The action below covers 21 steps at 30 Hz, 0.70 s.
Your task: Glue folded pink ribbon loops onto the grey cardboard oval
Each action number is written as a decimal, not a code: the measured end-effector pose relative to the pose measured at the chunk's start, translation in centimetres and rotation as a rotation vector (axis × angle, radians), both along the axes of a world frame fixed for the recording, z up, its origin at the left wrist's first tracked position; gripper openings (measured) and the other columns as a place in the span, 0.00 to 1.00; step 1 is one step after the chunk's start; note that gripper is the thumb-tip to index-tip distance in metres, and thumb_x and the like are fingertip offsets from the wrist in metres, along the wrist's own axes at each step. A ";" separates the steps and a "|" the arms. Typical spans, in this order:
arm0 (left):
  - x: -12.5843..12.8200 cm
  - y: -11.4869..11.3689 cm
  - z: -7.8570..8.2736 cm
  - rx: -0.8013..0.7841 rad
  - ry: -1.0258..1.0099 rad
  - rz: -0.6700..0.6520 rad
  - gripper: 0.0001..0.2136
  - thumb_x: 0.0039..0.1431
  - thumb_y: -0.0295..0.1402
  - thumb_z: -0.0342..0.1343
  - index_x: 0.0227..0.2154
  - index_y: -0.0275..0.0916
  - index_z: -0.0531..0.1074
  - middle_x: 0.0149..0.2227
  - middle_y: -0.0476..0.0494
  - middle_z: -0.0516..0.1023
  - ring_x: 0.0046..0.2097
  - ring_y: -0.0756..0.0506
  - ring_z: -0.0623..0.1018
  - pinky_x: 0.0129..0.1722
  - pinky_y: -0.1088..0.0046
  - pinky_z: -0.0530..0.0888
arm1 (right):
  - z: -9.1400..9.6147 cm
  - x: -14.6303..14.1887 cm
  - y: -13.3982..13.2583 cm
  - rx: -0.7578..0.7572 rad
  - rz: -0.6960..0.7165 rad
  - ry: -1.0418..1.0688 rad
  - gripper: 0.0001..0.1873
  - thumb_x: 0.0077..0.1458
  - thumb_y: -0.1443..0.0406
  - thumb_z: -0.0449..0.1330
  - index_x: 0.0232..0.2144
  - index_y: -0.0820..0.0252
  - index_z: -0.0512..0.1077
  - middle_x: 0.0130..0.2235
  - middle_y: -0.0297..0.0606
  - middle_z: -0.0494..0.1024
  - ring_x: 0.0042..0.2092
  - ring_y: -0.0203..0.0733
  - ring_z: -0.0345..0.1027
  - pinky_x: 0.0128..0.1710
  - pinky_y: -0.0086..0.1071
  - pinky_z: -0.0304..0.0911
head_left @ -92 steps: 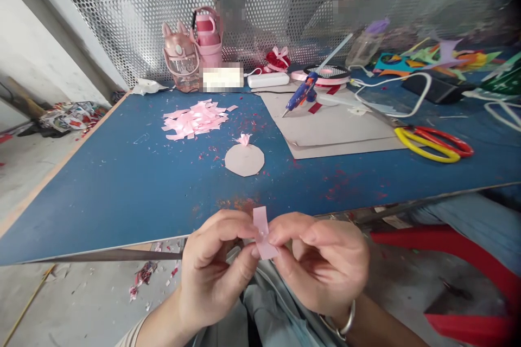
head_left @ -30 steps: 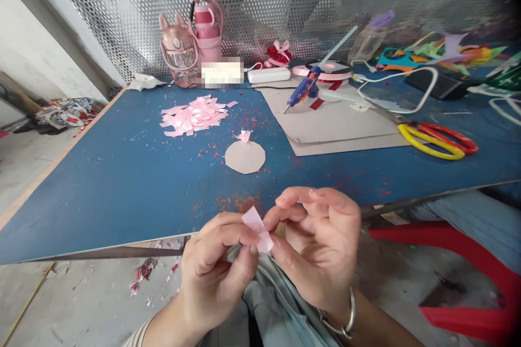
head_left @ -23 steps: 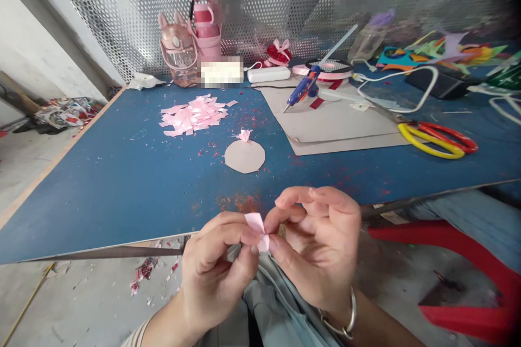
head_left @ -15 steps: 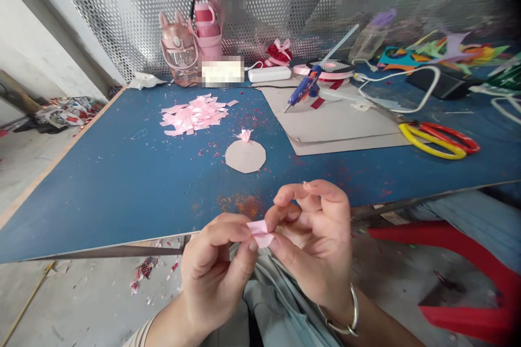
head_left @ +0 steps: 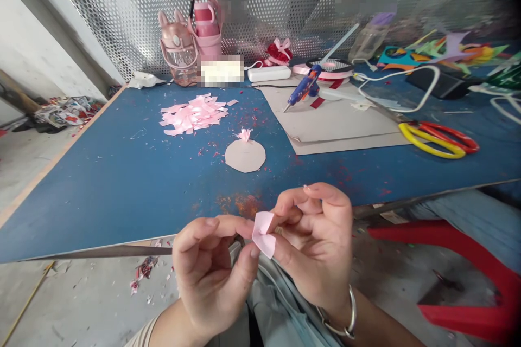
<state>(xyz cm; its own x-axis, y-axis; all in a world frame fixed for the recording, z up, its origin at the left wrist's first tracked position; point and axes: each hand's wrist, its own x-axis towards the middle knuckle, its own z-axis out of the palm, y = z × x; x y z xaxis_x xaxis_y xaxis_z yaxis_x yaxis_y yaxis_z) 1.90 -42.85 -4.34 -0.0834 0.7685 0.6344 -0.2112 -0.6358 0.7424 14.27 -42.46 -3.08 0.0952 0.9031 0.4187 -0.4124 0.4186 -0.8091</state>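
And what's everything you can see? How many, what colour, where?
table: 1, blue, in front
strip: 1, pink, lower middle
pile: many strips, pink, table's left half
disc: 1, beige, mid-table
tuft: 1, pink, disc's far edge
sheets: at least 2, grey, table's right
glue gun: 1, blue, on sheets
scissors: 1, yellow-red, right
reel: 1, pink-black, back
ornament: 1, red, back
bottles: 2, pink, back left
bar: 1, white, back
scraps: many, mixed, back right
mesh: 1, silver, behind table
frame: 1, red, lower right
bangle: 1, silver, right wrist
left hand, right hand: 2, bare, lower middle
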 end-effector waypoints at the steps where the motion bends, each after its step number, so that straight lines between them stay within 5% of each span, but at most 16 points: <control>1: 0.0 0.0 0.0 0.003 0.002 0.008 0.28 0.53 0.12 0.58 0.54 0.43 0.64 0.41 0.51 0.81 0.41 0.51 0.81 0.45 0.76 0.79 | 0.0 0.0 0.0 0.000 -0.003 -0.003 0.35 0.50 0.83 0.58 0.52 0.43 0.60 0.41 0.27 0.68 0.36 0.26 0.73 0.39 0.24 0.73; 14: -0.1 -0.1 0.1 -0.011 0.026 0.018 0.27 0.56 0.13 0.57 0.54 0.43 0.63 0.40 0.53 0.83 0.40 0.51 0.81 0.46 0.74 0.78 | -0.2 0.0 -0.1 0.028 -0.041 -0.017 0.35 0.50 0.83 0.57 0.52 0.44 0.59 0.41 0.28 0.68 0.35 0.27 0.74 0.39 0.27 0.74; 21: -0.3 0.2 0.8 -0.006 0.126 0.137 0.22 0.53 0.14 0.61 0.46 0.43 0.66 0.34 0.55 0.84 0.36 0.51 0.78 0.52 0.68 0.68 | -0.1 0.2 -0.4 0.144 -0.121 -0.137 0.40 0.49 0.84 0.58 0.55 0.40 0.58 0.42 0.30 0.69 0.35 0.32 0.76 0.37 0.32 0.77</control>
